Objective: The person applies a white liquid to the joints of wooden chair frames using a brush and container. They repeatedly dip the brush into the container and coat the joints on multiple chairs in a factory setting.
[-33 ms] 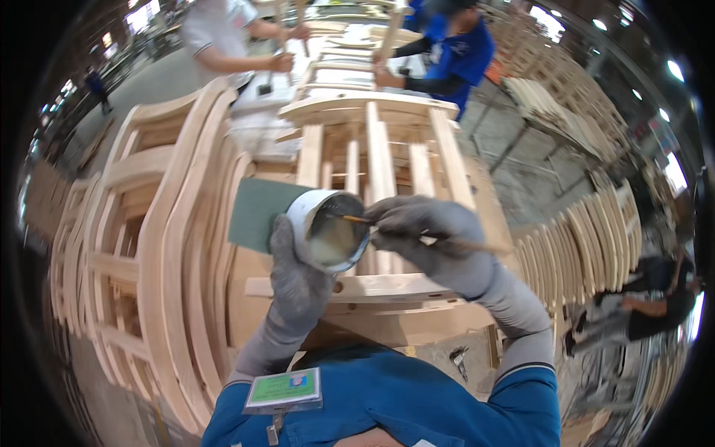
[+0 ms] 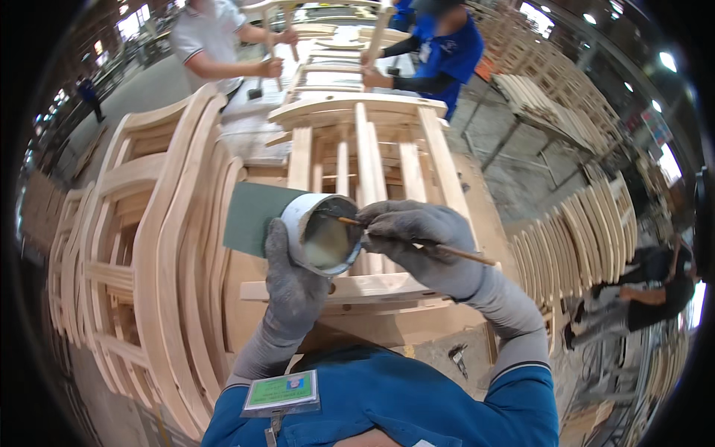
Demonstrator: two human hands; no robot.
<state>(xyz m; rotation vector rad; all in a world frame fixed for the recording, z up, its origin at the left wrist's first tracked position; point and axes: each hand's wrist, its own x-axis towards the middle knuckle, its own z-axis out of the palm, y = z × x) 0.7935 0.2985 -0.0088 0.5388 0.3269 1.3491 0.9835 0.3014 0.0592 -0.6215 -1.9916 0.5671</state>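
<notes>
My left hand [image 2: 294, 279], in a grey glove, grips a white cup [image 2: 299, 227] from below and the left, tilted so its mouth faces right. Inside the cup lies a pale, cloudy liquid [image 2: 325, 244]. A flat dark green sheet [image 2: 261, 217] sticks out to the left, behind the cup. My right hand [image 2: 424, 235], also gloved, is closed round a thin wooden stick [image 2: 468, 255]. One end of the stick reaches into the cup's mouth; whether it has bristles I cannot tell. Below both hands lies a slatted wooden chair frame [image 2: 365, 149].
Curved wooden frames [image 2: 160, 216] stand stacked at the left. A row of wooden parts [image 2: 573, 242] leans at the right. Across the table, a person in white [image 2: 205, 45] and a person in blue [image 2: 447, 56] handle wood. A dark tool [image 2: 459, 359] lies low, right of my body.
My right hand has turned slightly and its blur is gone, so more of the stick shows. My left hand still holds the cup. The whole view has shifted a little.
</notes>
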